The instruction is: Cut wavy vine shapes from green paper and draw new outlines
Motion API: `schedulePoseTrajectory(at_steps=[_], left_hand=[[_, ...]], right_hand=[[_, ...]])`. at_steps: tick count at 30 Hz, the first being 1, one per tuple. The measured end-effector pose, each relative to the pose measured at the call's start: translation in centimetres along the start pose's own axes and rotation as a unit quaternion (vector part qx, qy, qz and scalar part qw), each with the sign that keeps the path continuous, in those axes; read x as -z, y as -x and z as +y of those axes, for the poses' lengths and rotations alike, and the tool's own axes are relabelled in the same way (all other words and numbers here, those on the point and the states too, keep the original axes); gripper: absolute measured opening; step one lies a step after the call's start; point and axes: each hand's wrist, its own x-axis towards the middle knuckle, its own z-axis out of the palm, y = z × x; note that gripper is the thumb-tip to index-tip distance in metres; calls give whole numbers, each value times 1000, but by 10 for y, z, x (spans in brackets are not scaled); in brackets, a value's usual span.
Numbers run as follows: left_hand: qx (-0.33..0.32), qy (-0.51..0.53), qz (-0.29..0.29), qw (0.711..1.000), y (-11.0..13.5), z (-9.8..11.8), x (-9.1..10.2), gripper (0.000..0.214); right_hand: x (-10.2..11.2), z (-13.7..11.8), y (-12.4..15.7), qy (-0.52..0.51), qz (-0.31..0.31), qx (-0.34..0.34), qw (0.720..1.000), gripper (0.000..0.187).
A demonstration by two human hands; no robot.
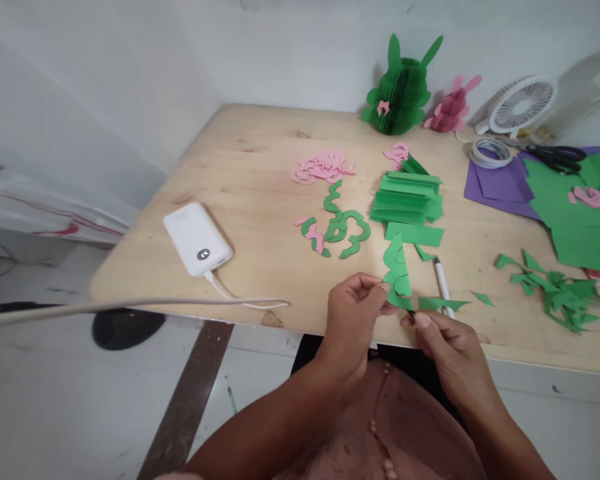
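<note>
Between the fingertips of my left hand [357, 303] is a green paper piece [399, 270] with a scalloped left edge and curved lines drawn on it. My right hand [450, 340] is closed at the table's front edge, pinching a small dark tool [411, 313] whose tip meets the lower edge of that paper. Most of the tool is hidden by my fingers, so its kind is unclear. Close by lie a white pen [443, 287] and a green paper strip [437, 303]. Folded green paper strips [405, 197] are stacked just beyond.
Pink cut-outs [325, 165] and green cut-outs [355, 233] lie mid-table. Green scraps [563, 293], purple sheets [500, 180] and black-handled scissors [557, 158] are at right. Paper rabbits, one green [397, 93], one pink [451, 110], stand near a fan [523, 105]. A cabled power bank [197, 239] is left.
</note>
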Motion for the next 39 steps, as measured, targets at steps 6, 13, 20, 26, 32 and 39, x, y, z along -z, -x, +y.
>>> schedulePoseTrajectory(at_steps=[6, 13, 20, 26, 32, 39], left_hand=[[-4, -13, 9, 1000, 0, 1, 0, 15], [-9, -19, 9, 1000, -1, 1, 0, 14], [-11, -13, 7, 1000, 0, 2, 0, 14], [-10, -6, 14, 1000, 0, -1, -2, 15], [-17, 0, 22, 1000, 1, -3, -4, 15], [-21, 1, 24, 999, 3, -3, -5, 14]], right_hand=[[0, -2, 0, 2, -2, -8, 1000, 37], [2, -4, 0, 11, -4, -4, 1000, 36], [0, -4, -1, 16, 8, -10, 1000, 37], [0, -2, 0, 26, 16, -2, 1000, 40], [-1, -5, 0, 26, 25, 5, 999, 43], [-3, -1, 0, 5, 28, 1, 1000, 39]])
